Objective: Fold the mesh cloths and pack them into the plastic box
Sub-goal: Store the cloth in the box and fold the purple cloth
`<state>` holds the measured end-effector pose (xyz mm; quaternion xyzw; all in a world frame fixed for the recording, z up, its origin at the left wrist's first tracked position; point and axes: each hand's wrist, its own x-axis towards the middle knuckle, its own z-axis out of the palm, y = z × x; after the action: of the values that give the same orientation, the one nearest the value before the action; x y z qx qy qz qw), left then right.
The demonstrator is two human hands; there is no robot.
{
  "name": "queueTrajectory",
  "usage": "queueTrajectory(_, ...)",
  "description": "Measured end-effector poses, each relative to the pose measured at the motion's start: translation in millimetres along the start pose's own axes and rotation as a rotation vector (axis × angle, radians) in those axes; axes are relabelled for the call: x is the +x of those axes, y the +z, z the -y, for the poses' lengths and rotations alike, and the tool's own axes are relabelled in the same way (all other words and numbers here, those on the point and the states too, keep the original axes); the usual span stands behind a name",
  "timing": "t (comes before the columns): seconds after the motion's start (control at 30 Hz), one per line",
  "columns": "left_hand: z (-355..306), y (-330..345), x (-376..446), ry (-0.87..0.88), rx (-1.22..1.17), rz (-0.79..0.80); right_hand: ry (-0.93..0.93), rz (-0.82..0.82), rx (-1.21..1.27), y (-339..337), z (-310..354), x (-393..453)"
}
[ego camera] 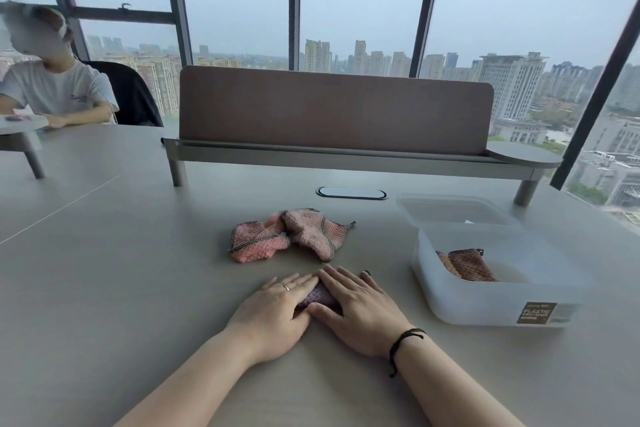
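While my left hand [277, 308] and right hand [353, 305] press flat-fingered on a purple cloth [318, 295], one cloth [467, 265] sits boxed; pink cloths [291, 234] beyond my fingertips remain unfolded.

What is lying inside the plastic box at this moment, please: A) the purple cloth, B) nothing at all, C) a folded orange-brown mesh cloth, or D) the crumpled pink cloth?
C: a folded orange-brown mesh cloth lies inside the plastic box, while the crumpled pink cloth sits on the table and the purple cloth is pressed flat under the left hand and right hand.
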<state>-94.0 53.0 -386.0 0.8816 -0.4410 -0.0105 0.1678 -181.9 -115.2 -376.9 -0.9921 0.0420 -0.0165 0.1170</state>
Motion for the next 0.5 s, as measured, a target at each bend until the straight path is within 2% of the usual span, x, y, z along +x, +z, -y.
queueTrajectory(0.2,-11.3,-6.3,-10.0,-0.025,-0.038,-0.154,-0.038,-0.063,0.064,-2.6,-2.0,-9.6)
queueTrajectory(0.33,-11.5,-6.5,-14.2,-0.068,-0.089,-0.214,0.030,-0.169,0.227,-1.6,-3.5,-21.3)
queueTrajectory(0.43,-7.1,-10.2,-18.3,-0.111,-0.284,-0.193,0.105,-0.294,0.405,-4.4,-9.3,-29.4)
queueTrajectory(0.5,-8.5,-14.6,-22.2,-0.081,-0.471,-0.188,0.141,-0.353,0.566,-12.9,-11.6,-35.2)
